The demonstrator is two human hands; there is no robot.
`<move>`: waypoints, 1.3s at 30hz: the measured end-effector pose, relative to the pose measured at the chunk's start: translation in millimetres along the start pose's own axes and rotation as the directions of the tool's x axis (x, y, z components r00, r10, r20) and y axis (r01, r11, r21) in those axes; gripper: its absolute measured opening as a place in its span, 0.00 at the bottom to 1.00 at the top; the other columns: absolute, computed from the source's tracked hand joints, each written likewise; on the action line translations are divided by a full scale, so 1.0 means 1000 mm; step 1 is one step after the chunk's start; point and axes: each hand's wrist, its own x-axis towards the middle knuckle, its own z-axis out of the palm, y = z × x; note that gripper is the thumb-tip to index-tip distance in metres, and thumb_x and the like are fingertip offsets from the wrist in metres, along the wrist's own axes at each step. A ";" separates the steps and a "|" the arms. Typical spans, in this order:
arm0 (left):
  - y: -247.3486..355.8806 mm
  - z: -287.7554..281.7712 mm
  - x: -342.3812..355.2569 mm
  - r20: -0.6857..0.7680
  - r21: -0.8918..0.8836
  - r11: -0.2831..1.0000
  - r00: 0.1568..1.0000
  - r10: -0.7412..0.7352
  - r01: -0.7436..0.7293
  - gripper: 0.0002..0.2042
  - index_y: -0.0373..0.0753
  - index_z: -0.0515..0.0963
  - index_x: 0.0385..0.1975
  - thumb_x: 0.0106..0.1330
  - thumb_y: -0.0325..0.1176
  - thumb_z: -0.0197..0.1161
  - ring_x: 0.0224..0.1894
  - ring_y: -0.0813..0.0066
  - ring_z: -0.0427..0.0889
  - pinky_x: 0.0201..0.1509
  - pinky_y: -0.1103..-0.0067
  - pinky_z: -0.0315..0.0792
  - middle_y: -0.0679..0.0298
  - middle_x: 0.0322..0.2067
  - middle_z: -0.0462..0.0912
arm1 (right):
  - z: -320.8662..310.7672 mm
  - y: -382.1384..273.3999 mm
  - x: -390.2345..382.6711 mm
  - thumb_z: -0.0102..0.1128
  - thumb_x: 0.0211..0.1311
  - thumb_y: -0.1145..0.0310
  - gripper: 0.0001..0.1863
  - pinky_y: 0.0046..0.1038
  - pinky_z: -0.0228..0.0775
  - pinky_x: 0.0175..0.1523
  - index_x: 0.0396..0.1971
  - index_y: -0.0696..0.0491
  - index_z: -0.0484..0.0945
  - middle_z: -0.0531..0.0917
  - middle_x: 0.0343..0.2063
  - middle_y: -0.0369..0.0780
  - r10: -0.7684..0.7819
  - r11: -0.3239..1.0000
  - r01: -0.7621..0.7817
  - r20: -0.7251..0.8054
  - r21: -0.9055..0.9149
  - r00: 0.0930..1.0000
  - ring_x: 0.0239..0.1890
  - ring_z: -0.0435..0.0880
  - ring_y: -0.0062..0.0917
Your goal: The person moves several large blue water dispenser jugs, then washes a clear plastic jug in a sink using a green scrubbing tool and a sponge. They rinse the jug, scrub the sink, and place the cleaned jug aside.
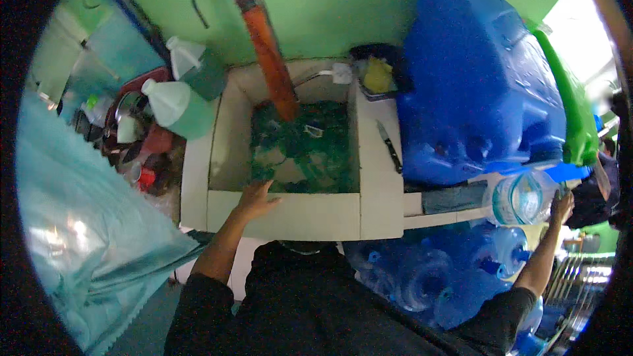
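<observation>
My left hand [257, 202] rests at the front rim of a white tiled sink [297, 214], its fingers apart and holding nothing. Green netting-like material and a small pale piece lie at the sink's bottom, though the details blur. Stretched far to the right, my right hand [562, 206] is closed around the neck end of a large clear plastic bottle [521, 198] with a teal and white label. The bottle lies on its side near the tiled ledge, below the big blue container [481, 86]. Parts of the right fingers are hard to make out.
An orange-wrapped pipe [267, 53] hangs into the sink. On the right ledge lie a knife [390, 147] and a yellow sponge [378, 76] in a black tray. Whitish jugs [175, 109] stand left. Blue water bottles [428, 277] crowd below right; a teal sack [86, 244] bulges left.
</observation>
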 end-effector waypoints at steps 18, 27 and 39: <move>-0.052 -0.009 -0.014 -0.192 -0.155 0.988 0.980 -0.053 0.024 0.39 0.37 0.61 0.67 0.61 0.53 0.66 0.67 0.48 0.65 0.66 0.61 0.66 0.47 0.65 0.65 | -0.014 -0.031 0.019 0.59 0.63 0.47 0.28 0.38 0.72 0.56 0.53 0.54 0.81 0.82 0.50 0.46 0.199 0.399 -0.366 0.310 0.841 0.930 0.48 0.81 0.35; -0.094 -0.020 -0.001 -0.198 -0.368 0.928 0.980 -0.022 -0.054 0.32 0.39 0.67 0.64 0.63 0.49 0.64 0.65 0.48 0.68 0.66 0.59 0.66 0.51 0.63 0.70 | -0.042 -0.054 -0.068 0.52 0.66 0.65 0.19 0.37 0.72 0.61 0.52 0.57 0.77 0.85 0.45 0.45 0.396 0.143 -0.182 0.112 0.973 0.911 0.50 0.83 0.34; -0.207 -0.100 0.040 -0.381 0.250 0.908 0.828 0.410 -0.335 0.24 0.35 0.77 0.50 0.59 0.43 0.67 0.70 0.49 0.58 0.75 0.56 0.52 0.54 0.56 0.73 | -0.240 -0.533 -0.391 0.58 0.67 0.51 0.31 0.43 0.55 0.71 0.65 0.48 0.68 0.62 0.69 0.47 -0.761 0.356 0.381 0.028 0.854 0.648 0.71 0.59 0.42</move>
